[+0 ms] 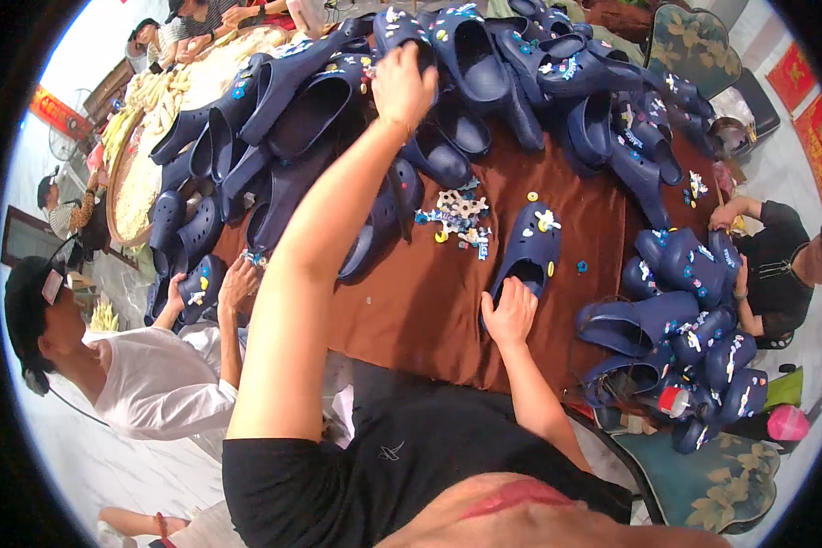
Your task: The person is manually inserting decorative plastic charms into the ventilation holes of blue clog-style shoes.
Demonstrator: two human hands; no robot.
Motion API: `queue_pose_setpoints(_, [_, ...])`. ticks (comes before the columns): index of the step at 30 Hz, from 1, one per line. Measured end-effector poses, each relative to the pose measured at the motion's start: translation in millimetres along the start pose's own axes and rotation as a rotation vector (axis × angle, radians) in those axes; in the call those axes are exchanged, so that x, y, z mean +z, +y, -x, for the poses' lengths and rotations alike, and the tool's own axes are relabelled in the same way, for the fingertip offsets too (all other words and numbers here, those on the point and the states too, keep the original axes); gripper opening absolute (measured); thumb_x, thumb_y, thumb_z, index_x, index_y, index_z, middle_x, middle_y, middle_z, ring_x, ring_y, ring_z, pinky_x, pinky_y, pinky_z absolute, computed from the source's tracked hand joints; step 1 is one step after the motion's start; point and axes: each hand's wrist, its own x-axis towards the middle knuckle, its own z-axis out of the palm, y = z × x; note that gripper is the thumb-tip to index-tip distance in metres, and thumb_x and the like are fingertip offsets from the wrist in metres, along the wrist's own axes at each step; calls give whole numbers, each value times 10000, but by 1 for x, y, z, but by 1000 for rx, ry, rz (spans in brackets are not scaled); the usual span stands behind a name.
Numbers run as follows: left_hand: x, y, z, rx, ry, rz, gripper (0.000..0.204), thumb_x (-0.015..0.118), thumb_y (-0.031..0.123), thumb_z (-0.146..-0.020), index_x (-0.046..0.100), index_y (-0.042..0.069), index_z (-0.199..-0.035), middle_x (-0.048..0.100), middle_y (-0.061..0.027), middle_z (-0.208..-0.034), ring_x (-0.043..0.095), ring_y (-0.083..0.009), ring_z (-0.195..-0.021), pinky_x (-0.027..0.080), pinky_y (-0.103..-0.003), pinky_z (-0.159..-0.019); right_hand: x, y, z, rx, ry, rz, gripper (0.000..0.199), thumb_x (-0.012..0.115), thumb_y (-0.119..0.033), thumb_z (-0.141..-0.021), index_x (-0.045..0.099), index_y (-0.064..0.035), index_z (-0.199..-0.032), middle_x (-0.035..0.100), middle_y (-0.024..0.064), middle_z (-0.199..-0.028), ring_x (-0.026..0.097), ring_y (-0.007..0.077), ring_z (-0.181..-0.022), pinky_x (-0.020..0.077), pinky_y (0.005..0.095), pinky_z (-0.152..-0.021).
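Navy-blue foam clog with charms lies mid-table, right hand flat on its heel; left hand grips another clog in the twelve-o'clock heap, which might slide.

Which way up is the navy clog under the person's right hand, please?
Upright: the navy clog rests sole-down on the brown table, opening facing up, charms on its toe; the right hand rests at its heel.

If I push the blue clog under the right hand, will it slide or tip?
The blue clog probably slides rather than tips: it lies flat and low on the brown table. It looks like light, bendy foam. The right hand rests at its heel.
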Motion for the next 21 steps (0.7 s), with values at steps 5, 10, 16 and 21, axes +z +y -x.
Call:
queue_pose_setpoints(5, [27, -5, 71, 174, -228, -208, 628, 680, 322, -733, 451, 135, -1286, 391, -186, -1344, 365, -369, -1237, 331, -452, -994, 0, 0, 1, -9, 10, -22, 450, 643, -311, -729, 533, 8, -1027, 553, 162, -1108, 499, 308, -1019, 365, 421, -861])
queue_pose_setpoints(10, [32, -4, 89, 165, -312, -197, 604, 677, 310, -738, 466, 113, -1269, 400, -188, -1336, 363, -371, -1239, 324, -451, -1002, 0, 0, 2, -20, 15, -8, 449, 640, -313, -731, 533, 6, -1027, 555, 161, -1107, 503, 309, -1010, 367, 420, -856])
queue_pose_setpoints(16, [5, 16, 137, 305, -215, 123, 489, 696, 183, -696, 512, 76, -1136, 489, -179, -1203, 438, -372, -1156, 376, -446, -956, -1, 1, 2, -14, 11, 16, 430, 637, -315, -738, 533, 1, -1011, 558, 154, -1098, 505, 315, -998, 369, 417, -851])
queue_pose_setpoints(21, [-33, 19, 238, 217, -425, 326, 424, 653, 141, -722, 522, 65, -1118, 487, -170, -1180, 448, -357, -1113, 375, -443, -945, -2, 0, -2, -27, 33, 2, 429, 649, -301, -730, 537, 0, -1015, 560, 152, -1091, 511, 315, -990, 374, 417, -844])
